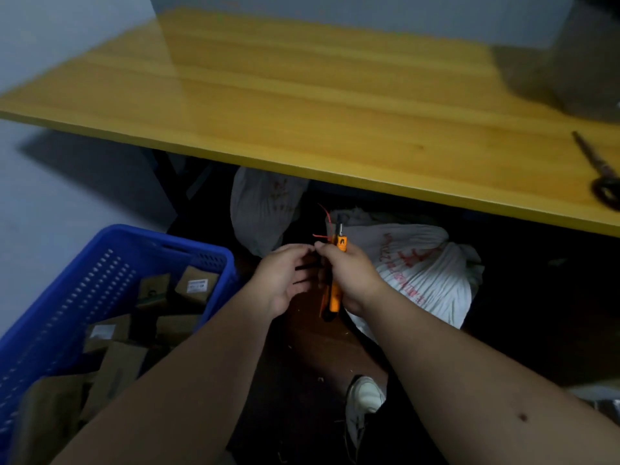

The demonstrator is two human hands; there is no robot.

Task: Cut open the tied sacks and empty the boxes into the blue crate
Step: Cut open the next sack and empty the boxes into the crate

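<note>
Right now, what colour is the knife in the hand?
Orange with black, held in the right hand: the knife, seen from the head view.

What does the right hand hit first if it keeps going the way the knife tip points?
Probably the tied neck of the nearer white sack, just beyond the right hand and orange utility knife; depth is unclear.

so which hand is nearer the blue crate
Left. The left hand sits just past the blue crate's far right corner, fingers meeting the other hand. The right hand, gripping the orange utility knife, is farther right, over the white sack.
</note>
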